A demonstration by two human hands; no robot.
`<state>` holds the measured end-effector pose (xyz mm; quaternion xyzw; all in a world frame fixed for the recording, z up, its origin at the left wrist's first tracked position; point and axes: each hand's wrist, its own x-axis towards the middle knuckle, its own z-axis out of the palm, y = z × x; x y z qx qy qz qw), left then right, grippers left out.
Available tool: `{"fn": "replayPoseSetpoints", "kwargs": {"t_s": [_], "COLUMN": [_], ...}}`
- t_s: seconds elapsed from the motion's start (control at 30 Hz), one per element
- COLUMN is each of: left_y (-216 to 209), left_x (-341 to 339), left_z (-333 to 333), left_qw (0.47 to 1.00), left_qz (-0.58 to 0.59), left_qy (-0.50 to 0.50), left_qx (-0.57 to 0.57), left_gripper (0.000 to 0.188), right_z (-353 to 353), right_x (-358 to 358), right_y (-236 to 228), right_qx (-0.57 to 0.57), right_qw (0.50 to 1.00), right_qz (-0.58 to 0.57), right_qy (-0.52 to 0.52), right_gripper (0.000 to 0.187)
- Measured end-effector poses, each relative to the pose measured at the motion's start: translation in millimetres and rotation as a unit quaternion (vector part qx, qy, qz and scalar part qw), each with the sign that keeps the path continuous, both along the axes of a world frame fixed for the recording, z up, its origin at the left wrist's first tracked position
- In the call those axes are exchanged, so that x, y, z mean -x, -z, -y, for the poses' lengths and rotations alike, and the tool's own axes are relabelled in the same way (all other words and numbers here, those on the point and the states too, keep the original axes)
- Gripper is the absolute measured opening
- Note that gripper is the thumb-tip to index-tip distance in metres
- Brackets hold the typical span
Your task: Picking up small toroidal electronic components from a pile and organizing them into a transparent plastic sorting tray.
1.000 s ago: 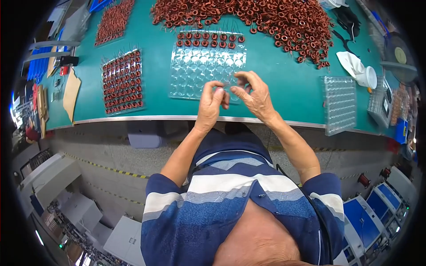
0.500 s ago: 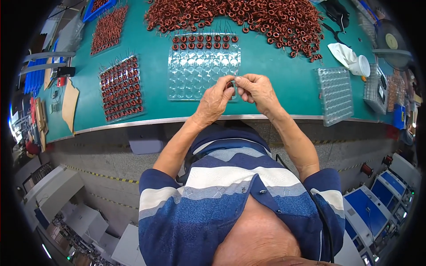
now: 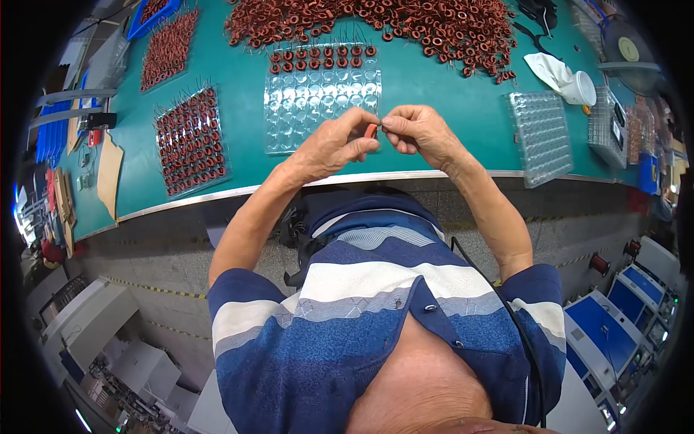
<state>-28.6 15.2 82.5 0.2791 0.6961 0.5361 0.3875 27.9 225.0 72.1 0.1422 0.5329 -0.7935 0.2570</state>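
Observation:
Between thumb and fingers of my left hand is a small red-brown ring coil, turned nearly edge-on. My right hand pinches at the coil's upper right side, where its thin wire leads seem to be; the leads are too fine to make out. Both hands are over the near right corner of a clear plastic tray with round pockets. Similar coils stand in two rows along its far side, leads pointing away, and its nearer pockets hold none.
A large heap of coils covers the far side of the green table. Filled trays stand to the left. On the right are stacked clear trays, a white cup and black-handled pliers.
My left hand has opened its grip somewhat and tilted, so the coil shows more plainly. My elbows have spread outward, and the whole view has shifted slightly.

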Motion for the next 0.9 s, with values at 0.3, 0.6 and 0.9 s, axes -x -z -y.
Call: {"fn": "replayPoseSetpoints", "kwargs": {"t_s": [0.3,0.6,0.9], "left_y": [-2.3,-12.7,-19.6], "left_x": [-21.9,-16.9,-11.7], "left_z": [-14.2,-15.9,-20.4], "left_qw": [0.943,0.937,0.952], "left_qz": [0.211,0.193,0.099], "left_qy": [-0.067,-0.062,-0.069], "left_qx": [-0.248,-0.283,-0.282], "left_gripper": [0.036,0.041,0.032], "right_z": [1.8,-2.7,-6.1], "right_x": [-6.8,-3.2,4.2], "right_y": [-42.2,-58.4,-72.3], "right_qx": [-0.107,-0.088,-0.127], "right_qw": [0.983,0.985,0.982], "right_qz": [-0.137,-0.146,-0.142], "right_qy": [0.052,0.036,0.020], "right_gripper": [0.027,0.028,0.029]}}
